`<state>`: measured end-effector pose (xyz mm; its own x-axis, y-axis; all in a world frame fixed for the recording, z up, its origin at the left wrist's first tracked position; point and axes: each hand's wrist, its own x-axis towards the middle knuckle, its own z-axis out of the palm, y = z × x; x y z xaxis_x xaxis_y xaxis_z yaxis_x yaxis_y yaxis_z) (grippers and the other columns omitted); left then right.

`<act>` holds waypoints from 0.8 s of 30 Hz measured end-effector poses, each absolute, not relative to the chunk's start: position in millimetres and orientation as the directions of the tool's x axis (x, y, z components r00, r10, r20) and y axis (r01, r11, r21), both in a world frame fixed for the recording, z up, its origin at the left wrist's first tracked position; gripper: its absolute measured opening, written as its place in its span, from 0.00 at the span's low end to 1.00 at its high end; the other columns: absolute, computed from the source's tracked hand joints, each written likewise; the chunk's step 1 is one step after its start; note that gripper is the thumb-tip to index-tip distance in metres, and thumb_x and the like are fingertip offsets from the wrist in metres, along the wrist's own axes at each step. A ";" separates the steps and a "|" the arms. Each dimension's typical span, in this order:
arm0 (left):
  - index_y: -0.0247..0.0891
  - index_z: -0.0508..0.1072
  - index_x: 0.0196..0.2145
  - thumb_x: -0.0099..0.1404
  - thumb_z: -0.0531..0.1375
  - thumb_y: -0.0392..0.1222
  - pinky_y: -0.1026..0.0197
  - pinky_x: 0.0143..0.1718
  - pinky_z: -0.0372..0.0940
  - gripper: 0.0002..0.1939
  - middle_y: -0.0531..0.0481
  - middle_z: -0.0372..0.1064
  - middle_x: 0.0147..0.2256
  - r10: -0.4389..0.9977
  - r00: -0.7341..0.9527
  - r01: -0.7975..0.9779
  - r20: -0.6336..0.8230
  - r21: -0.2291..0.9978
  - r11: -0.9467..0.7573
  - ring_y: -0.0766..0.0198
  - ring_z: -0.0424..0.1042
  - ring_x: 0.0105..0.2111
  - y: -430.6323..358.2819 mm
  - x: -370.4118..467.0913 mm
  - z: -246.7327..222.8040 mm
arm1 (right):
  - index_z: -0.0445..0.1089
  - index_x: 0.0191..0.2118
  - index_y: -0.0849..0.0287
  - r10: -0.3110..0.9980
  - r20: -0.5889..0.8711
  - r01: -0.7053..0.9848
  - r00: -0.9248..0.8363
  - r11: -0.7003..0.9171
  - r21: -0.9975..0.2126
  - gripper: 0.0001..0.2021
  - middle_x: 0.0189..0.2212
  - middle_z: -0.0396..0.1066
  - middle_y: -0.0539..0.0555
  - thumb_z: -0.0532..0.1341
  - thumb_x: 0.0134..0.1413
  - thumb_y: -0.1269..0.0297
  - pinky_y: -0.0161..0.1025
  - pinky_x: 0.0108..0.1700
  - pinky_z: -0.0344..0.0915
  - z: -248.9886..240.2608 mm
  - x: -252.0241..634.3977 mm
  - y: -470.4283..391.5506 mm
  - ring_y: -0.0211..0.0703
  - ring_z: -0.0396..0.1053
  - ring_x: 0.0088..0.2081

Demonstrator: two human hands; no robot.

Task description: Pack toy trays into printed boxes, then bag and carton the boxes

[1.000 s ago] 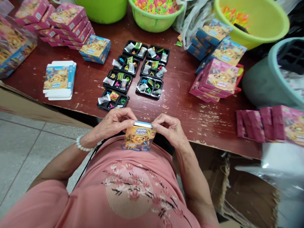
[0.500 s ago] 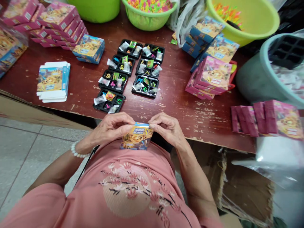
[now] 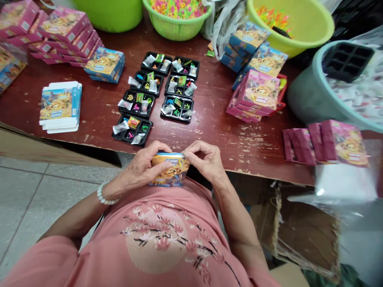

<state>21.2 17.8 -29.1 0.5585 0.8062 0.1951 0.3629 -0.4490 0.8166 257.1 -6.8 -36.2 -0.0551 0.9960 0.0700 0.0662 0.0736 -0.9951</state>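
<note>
A small blue and yellow printed box point(image 3: 167, 175) is held upright against my body, just off the table's front edge. My left hand point(image 3: 146, 161) wraps around its left side, thumb across the printed front and fingers along the top. At the box's upper right corner, my right hand point(image 3: 205, 159) pinches the edge between thumb and forefinger. Beyond my hands, several black compartment trays point(image 3: 131, 129) stand in two columns, filled with little coloured trinkets and wrapped packets. Flattened blue and yellow cartons point(image 3: 58, 107) lie in a pile on the left.
Pink boxes point(image 3: 67, 26) and blue boxes point(image 3: 104, 63) are stacked at the back left, with more pink boxes point(image 3: 259, 93) on the right. A green basket point(image 3: 178, 28), a yellow basin point(image 3: 317, 28) and a grey-blue bucket point(image 3: 305, 95) line the back. Torn cardboard point(image 3: 308, 231) is below the table.
My left hand has shifted from pinching the box's top left corner to gripping its left side. My right hand stays at the upper right corner. The whole view has shifted slightly.
</note>
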 end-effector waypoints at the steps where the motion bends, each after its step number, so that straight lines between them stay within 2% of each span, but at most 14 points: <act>1: 0.43 0.74 0.54 0.71 0.65 0.46 0.63 0.45 0.72 0.16 0.49 0.77 0.46 0.807 0.555 0.360 0.203 0.816 -0.452 0.61 0.77 0.42 17.3 19.7 -30.5 | 0.75 0.27 0.55 0.994 0.085 0.060 -0.065 0.089 -0.994 0.14 0.28 0.78 0.51 0.73 0.56 0.54 0.39 0.35 0.69 -35.6 256.0 -6.4 0.40 0.73 0.30; 4: 0.45 0.73 0.61 0.74 0.63 0.45 0.60 0.51 0.71 0.19 0.47 0.76 0.50 0.783 0.576 0.345 0.236 0.798 -0.494 0.60 0.76 0.47 14.5 14.9 -33.5 | 0.76 0.29 0.54 0.979 0.163 0.095 -0.122 0.175 -0.980 0.12 0.35 0.81 0.53 0.70 0.62 0.55 0.43 0.42 0.71 -34.5 256.3 -10.0 0.43 0.77 0.36; 7: 0.47 0.75 0.62 0.76 0.61 0.42 0.61 0.47 0.71 0.18 0.48 0.75 0.45 0.744 0.621 0.353 0.248 0.759 -0.547 0.64 0.75 0.43 10.5 12.8 -34.3 | 0.79 0.34 0.53 0.945 0.252 0.222 -0.209 0.297 -0.929 0.08 0.42 0.83 0.53 0.66 0.67 0.59 0.47 0.51 0.71 -35.8 259.2 -17.9 0.45 0.78 0.44; 11: 0.46 0.78 0.59 0.75 0.63 0.40 0.63 0.43 0.72 0.17 0.49 0.76 0.43 0.744 0.602 0.333 0.292 0.755 -0.565 0.66 0.76 0.40 10.4 17.3 -30.1 | 0.79 0.39 0.53 0.918 0.354 0.259 -0.182 0.392 -0.883 0.02 0.43 0.83 0.54 0.68 0.65 0.63 0.47 0.52 0.72 -41.1 255.9 -27.4 0.44 0.79 0.44; 14: 0.45 0.82 0.54 0.73 0.65 0.38 0.65 0.39 0.74 0.14 0.50 0.80 0.41 0.743 0.559 0.242 0.369 0.784 -0.571 0.67 0.78 0.37 18.0 24.5 -17.5 | 0.79 0.38 0.52 0.936 0.350 0.238 -0.014 0.344 -0.908 0.02 0.44 0.82 0.54 0.70 0.63 0.62 0.46 0.50 0.74 -40.0 256.9 -29.8 0.45 0.79 0.46; 16: 0.45 0.83 0.50 0.71 0.66 0.36 0.65 0.39 0.75 0.12 0.51 0.81 0.41 0.741 0.491 0.232 0.458 0.751 -0.618 0.66 0.79 0.37 24.5 29.5 -7.4 | 0.79 0.37 0.52 0.909 0.363 0.217 0.203 0.320 -0.922 0.03 0.45 0.81 0.53 0.70 0.62 0.61 0.44 0.49 0.75 -35.9 270.5 -27.9 0.44 0.78 0.46; 18: 0.45 0.84 0.48 0.70 0.67 0.33 0.64 0.42 0.75 0.12 0.52 0.82 0.42 0.722 0.402 0.270 0.564 0.680 -0.681 0.66 0.80 0.39 30.2 34.1 -2.4 | 0.78 0.37 0.53 0.800 0.395 0.237 0.451 0.320 -0.918 0.05 0.41 0.81 0.52 0.69 0.61 0.59 0.40 0.43 0.74 -31.3 299.3 -22.3 0.42 0.77 0.41; 20: 0.46 0.84 0.47 0.69 0.68 0.32 0.64 0.43 0.76 0.12 0.53 0.82 0.42 0.688 0.336 0.310 0.643 0.615 -0.725 0.65 0.81 0.39 34.5 38.3 -6.3 | 0.76 0.37 0.54 0.630 0.429 0.303 0.648 0.303 -0.903 0.09 0.37 0.79 0.51 0.69 0.60 0.55 0.36 0.34 0.70 -28.0 342.5 -12.0 0.38 0.73 0.32; 22: 0.45 0.83 0.48 0.70 0.67 0.33 0.63 0.43 0.77 0.12 0.52 0.82 0.43 0.662 0.342 0.334 0.667 0.572 -0.749 0.65 0.82 0.40 38.0 41.5 -16.6 | 0.74 0.37 0.56 0.468 0.445 0.374 0.763 0.242 -0.895 0.13 0.34 0.76 0.49 0.68 0.58 0.51 0.34 0.28 0.66 -27.2 393.9 3.7 0.34 0.66 0.26; 24: 0.45 0.82 0.50 0.71 0.66 0.34 0.63 0.43 0.77 0.12 0.51 0.82 0.45 0.641 0.390 0.357 0.661 0.533 -0.767 0.64 0.82 0.41 40.8 43.0 -25.9 | 0.73 0.39 0.58 0.402 0.410 0.392 0.819 0.129 -0.911 0.14 0.32 0.75 0.49 0.66 0.56 0.51 0.33 0.26 0.63 -29.3 444.8 24.5 0.33 0.63 0.24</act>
